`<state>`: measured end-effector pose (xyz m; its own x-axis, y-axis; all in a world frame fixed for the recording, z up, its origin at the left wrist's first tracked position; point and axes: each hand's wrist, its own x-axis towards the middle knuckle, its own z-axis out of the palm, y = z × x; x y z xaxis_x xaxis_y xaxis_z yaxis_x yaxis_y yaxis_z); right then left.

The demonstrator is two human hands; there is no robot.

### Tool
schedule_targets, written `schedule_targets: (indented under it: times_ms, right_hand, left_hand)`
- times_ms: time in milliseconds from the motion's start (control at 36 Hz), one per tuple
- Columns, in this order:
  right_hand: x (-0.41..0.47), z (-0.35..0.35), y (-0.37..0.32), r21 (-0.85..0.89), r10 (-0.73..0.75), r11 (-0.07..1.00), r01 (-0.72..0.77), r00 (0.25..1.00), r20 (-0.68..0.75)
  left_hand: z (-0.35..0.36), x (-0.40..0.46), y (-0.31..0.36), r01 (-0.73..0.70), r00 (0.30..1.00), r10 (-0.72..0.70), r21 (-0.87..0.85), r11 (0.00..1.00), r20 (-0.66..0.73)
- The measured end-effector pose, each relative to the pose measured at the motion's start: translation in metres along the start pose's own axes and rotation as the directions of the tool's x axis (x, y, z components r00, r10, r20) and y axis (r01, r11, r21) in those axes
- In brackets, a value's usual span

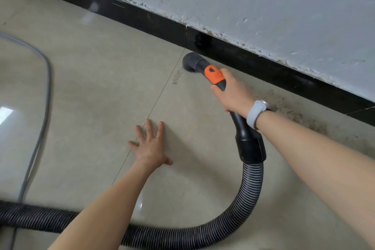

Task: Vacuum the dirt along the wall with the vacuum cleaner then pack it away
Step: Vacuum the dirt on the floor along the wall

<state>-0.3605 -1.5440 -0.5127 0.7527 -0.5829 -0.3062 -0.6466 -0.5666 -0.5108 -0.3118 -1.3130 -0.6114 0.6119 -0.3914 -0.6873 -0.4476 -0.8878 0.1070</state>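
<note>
Right hand (230,89): my fingers wrapped round vacuum handle (216,76), nozzle (191,62) just beyond them at skirting; dirt (294,111) behind my wrist; left hand (151,144): fingers spread wide on floor (91,87), bracing me

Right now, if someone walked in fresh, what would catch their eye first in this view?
Probably the orange-collared vacuum handle, gripped by the right hand with its round nozzle on the floor beside the black baseboard. Next, the ribbed black hose looping along the bottom, and the left hand pressed flat on the tile with fingers spread. A band of dark dirt lies along the baseboard at right.
</note>
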Motion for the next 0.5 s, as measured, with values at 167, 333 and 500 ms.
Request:
schedule_targets:
  times_ms: [167,333,500]
  right_hand:
    - [-0.028,0.016,0.004,-0.099,-0.094,0.990,0.105,0.989,0.111]
    - [-0.008,0.000,0.015,-0.051,0.030,0.998,-0.034,0.997,-0.070]
    - [-0.057,0.026,-0.013,-0.247,-0.133,0.955,0.162,0.983,0.128]
  left_hand:
    - [0.000,0.001,0.000,0.001,1.000,-0.001,-0.008,1.000,0.005]
    - [0.001,0.001,0.000,0.003,1.000,-0.003,0.007,1.000,-0.004]
    - [0.000,0.002,0.001,0.012,1.000,-0.012,0.007,1.000,0.002]
